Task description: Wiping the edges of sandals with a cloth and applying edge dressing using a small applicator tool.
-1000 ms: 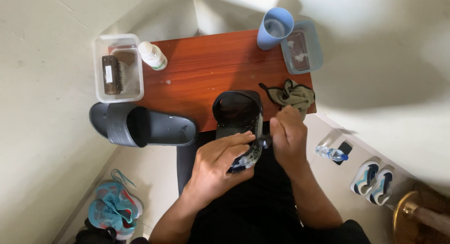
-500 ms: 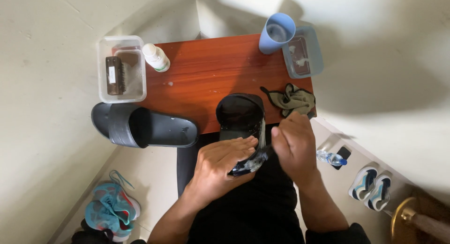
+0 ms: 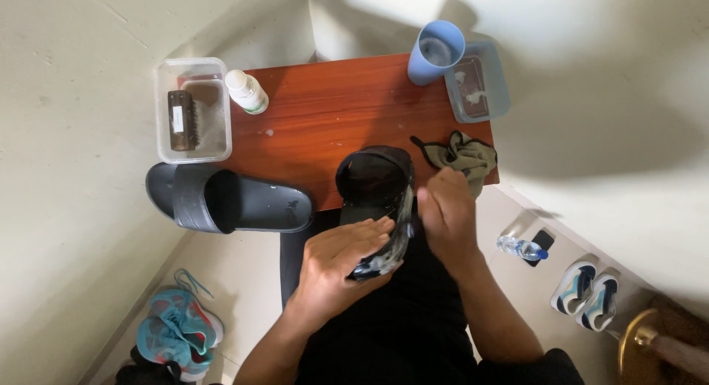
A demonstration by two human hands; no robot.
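The left hand (image 3: 343, 263) hides the black slide's (image 3: 377, 200) heel.

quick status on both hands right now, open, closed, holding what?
Left hand: closed around the black rubber slide sandal, gripping its lower end.
Right hand: on the sandal's side edge; whether its fingers are closed cannot be told.

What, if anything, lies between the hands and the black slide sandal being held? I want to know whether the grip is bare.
Nothing visible does. The left hand lies bare on the black slide sandal, fingers across its sole edge; the right hand touches its right side. The olive cloth lies apart on the wooden table.
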